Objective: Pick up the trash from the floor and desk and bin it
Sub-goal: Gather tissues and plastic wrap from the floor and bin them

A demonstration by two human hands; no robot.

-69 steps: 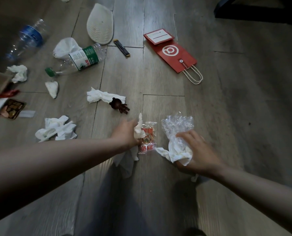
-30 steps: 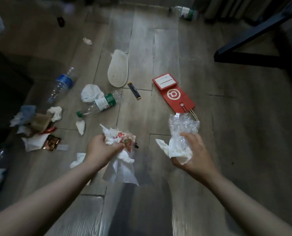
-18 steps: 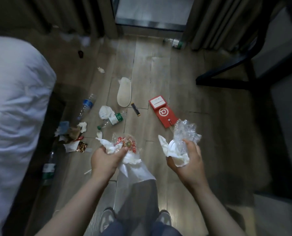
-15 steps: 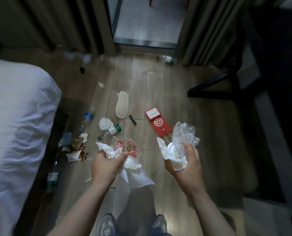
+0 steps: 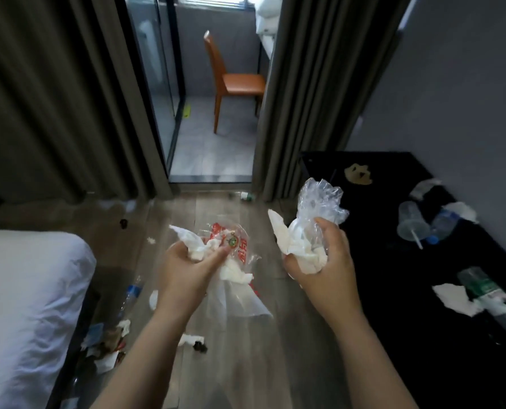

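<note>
Head view: the left hand (image 5: 187,270) is clenched round a wad of white tissue (image 5: 192,245) and a red-printed wrapper (image 5: 235,240). A clear plastic bag (image 5: 237,302) hangs below the fist. The right hand (image 5: 325,270) is clenched round a second tissue wad (image 5: 297,250) and a crumpled clear film (image 5: 319,202) that stands up above the fingers. The hands are held apart, above the wooden floor (image 5: 246,373).

On the floor, near left beside the bed (image 5: 24,305): a blue-labelled bottle (image 5: 129,293), a heap of scraps (image 5: 107,343) and a loose tissue (image 5: 190,339).

On the black tabletop (image 5: 393,290) to the right: a clear cup with straw (image 5: 411,224), a green-labelled bottle (image 5: 487,293) and a torn white paper (image 5: 455,299).

Far, between the curtains (image 5: 305,98): an orange chair (image 5: 237,81).
</note>
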